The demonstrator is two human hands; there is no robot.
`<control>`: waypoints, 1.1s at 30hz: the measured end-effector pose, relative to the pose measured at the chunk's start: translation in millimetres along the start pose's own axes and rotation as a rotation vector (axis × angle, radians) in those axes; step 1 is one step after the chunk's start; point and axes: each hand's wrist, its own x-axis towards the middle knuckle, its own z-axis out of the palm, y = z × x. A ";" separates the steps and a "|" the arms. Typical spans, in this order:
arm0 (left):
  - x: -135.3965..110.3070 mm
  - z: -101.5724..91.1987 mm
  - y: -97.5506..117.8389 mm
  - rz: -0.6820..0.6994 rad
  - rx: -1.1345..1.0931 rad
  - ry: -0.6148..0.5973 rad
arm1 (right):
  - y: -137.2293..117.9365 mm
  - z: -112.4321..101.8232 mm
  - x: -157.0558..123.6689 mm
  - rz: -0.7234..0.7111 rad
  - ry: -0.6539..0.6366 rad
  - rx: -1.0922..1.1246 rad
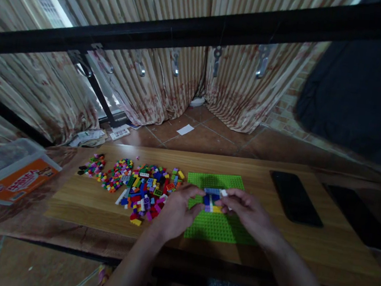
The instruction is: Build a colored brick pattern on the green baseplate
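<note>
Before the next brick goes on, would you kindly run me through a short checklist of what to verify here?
1. Green baseplate lies flat on the wooden board: ok.
2. Small brick stack sits on the baseplate between both hands: ok.
3. Left hand steadies the stack's left side: ok.
4. Right hand pinches a small white piece at the stack's top: ok; whether it is pressed home, cannot tell.
5. Loose brick pile lies just left of the baseplate: ok.
6. Dark phone lies apart from the baseplate, to its right: ok.
</note>
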 end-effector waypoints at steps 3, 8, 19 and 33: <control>-0.2 22.1 2.2 -0.011 0.112 0.045 | 18.3 -22.8 4.9 0.022 0.307 -0.331; 0.5 44.6 2.9 0.022 0.288 0.000 | 34.8 -24.2 19.5 0.083 0.349 -0.407; -2.6 56.3 2.0 0.073 0.412 -0.075 | 28.6 -5.9 34.5 0.089 0.275 -0.473; -4.1 54.6 7.6 0.050 0.448 -0.167 | 45.2 -5.7 32.8 0.122 0.201 -0.294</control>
